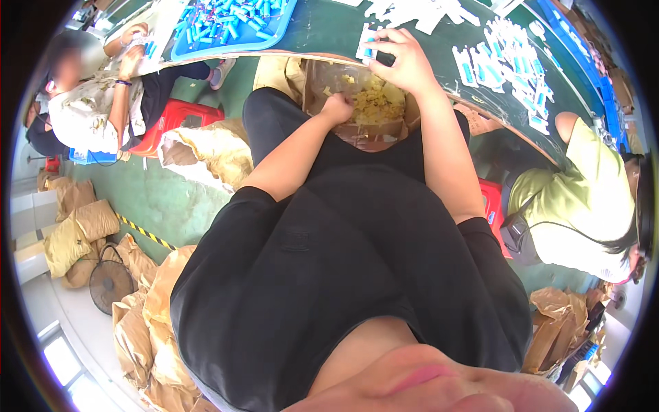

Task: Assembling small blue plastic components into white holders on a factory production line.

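Observation:
At the table's near edge, my right hand (406,60) pinches the right side of a small white holder (366,42) with a blue part in it. My left hand (337,108) is closed, lower down, over an open cardboard box (374,128) between my knees. Yellow scraps (377,101) fill much of the box. Whatever the left fingers hold, if anything, is too small to make out. A blue tray (233,51) of loose blue cylinders (230,24) stands on the table to the left.
White holders with blue cylinders (504,65) lie spread on the green table (322,34) at right; plain white pieces (419,10) lie at the back. One person (89,103) sits at left, another (576,199) at right. Paper sacks (206,154) stand on the floor.

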### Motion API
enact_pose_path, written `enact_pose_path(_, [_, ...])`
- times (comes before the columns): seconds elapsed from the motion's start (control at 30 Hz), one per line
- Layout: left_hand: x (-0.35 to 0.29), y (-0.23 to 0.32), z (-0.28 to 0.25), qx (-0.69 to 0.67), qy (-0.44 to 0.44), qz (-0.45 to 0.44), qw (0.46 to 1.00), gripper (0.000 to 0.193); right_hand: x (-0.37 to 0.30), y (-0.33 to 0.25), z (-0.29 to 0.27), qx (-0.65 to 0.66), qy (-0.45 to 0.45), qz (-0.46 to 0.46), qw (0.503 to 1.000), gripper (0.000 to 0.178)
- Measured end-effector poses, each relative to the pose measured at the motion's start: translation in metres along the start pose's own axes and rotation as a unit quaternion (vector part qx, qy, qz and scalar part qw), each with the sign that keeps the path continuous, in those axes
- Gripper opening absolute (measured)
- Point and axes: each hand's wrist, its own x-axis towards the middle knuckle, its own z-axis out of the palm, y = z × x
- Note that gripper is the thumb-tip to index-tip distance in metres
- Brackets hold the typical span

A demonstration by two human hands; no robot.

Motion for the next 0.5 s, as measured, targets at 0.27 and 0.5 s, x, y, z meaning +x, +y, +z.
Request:
enact_pose_path(0.27, [-0.010,0.018,0.002,0.058,-0.032,0.059,0.996,0.023,-0.008,0.001,-0.010,-0.023,0.015,0.001,1.000,0.034])
enact_pose_path(0.5, [-0.008,0.003,-0.008,0.036,-0.032,-0.045,0.998,0.037,-0.034,-0.013,-0.033,-0.125,0.051,0.041,0.990,0.031])
